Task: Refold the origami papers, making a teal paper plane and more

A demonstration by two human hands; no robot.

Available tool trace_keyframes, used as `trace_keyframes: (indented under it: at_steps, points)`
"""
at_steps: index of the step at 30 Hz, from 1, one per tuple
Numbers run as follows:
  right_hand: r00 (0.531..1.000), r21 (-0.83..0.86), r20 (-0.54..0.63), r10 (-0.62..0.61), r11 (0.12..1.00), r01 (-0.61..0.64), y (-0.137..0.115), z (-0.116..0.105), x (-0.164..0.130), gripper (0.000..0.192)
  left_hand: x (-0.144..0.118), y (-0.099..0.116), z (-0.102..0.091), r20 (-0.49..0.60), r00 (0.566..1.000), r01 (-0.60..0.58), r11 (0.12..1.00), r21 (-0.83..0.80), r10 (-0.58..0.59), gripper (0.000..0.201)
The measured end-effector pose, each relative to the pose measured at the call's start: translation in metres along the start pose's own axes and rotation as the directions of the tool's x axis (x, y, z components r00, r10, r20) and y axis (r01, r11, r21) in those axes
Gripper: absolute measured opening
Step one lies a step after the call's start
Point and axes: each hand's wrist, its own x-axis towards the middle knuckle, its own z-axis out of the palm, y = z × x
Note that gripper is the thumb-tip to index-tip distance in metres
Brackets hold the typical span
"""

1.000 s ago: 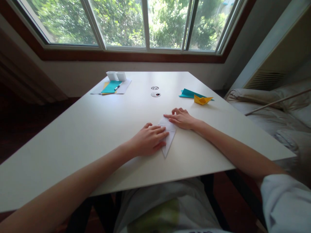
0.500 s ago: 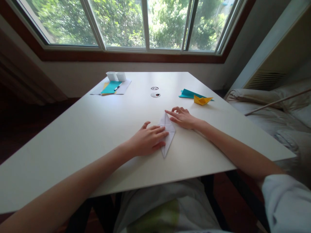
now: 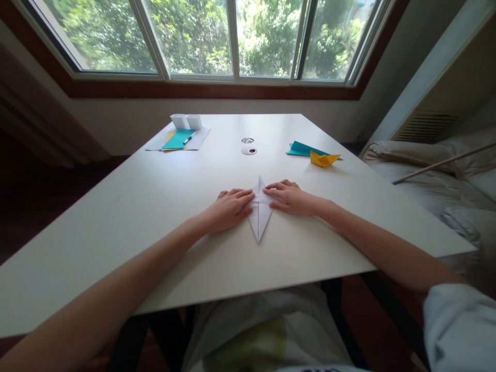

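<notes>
A white sheet of paper folded into a long kite-like diamond [image 3: 259,222] lies on the table in front of me, its points facing toward and away from me. Creases run along its middle and across it. My left hand [image 3: 229,209] rests palm down at its left side, fingers stretched out with the tips on the paper's edge. From the right, my right hand [image 3: 291,199] lays its spread fingertips on the opposite edge, thumb lower down. Both hands are open, and the side corners of the paper are partly hidden under the fingers.
On the white table [image 3: 155,206], a yellow paper boat [image 3: 324,159] and a teal folded paper plane [image 3: 304,149] sit at right. Far left are teal sheets [image 3: 178,138], a marker [image 3: 189,137] and white paper boxes [image 3: 186,122]. Round fittings [image 3: 248,151] are set in the tabletop.
My left hand has drawn back from the paper's middle to its left edge. My right hand has come down from the far tip to the right edge. The paper has shifted slightly away and left.
</notes>
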Motion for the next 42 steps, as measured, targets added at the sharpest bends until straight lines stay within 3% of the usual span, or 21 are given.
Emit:
trace_keyframes:
  at_steps: [5,11,15,19,24,34,37,42]
  points:
    - [0.998,-0.030,-0.031,-0.062,0.998,0.061,-0.005,0.000,0.000,0.041,-0.006,-0.001,-0.005,0.148,0.987,0.055,0.998,0.022,-0.058,0.061]
    - [0.997,-0.021,-0.016,-0.073,0.997,0.072,-0.008,0.000,-0.002,0.061,-0.009,0.005,-0.012,0.190,0.975,0.116,0.993,0.026,-0.119,0.076]
    - [0.997,-0.039,0.003,-0.082,0.996,0.083,-0.008,-0.004,-0.004,0.067,-0.011,0.003,-0.014,0.140,0.989,0.047,0.998,0.038,-0.052,0.074]
    - [0.997,-0.108,-0.012,-0.073,0.992,0.071,-0.012,-0.010,-0.007,0.067,-0.013,0.003,-0.017,0.015,0.998,-0.063,0.997,0.052,0.062,0.052]
    - [0.999,-0.181,-0.043,-0.020,0.983,0.012,-0.016,-0.012,-0.009,0.071,-0.014,0.013,-0.023,-0.059,0.982,-0.178,0.984,0.003,0.178,0.037]
    - [0.992,-0.057,-0.126,0.003,0.998,-0.011,-0.014,-0.010,-0.009,0.063,-0.020,0.028,-0.022,-0.034,0.969,-0.245,0.968,0.051,0.247,0.044]
    - [0.991,-0.096,-0.118,-0.067,0.994,0.056,-0.014,-0.009,-0.009,0.056,-0.021,0.028,-0.022,-0.034,0.969,-0.241,0.969,0.056,0.243,0.051]
    - [0.979,-0.109,-0.097,-0.179,0.980,0.169,-0.011,-0.007,-0.009,0.047,-0.023,0.028,-0.027,-0.005,0.972,-0.234,0.970,0.057,0.235,0.042]
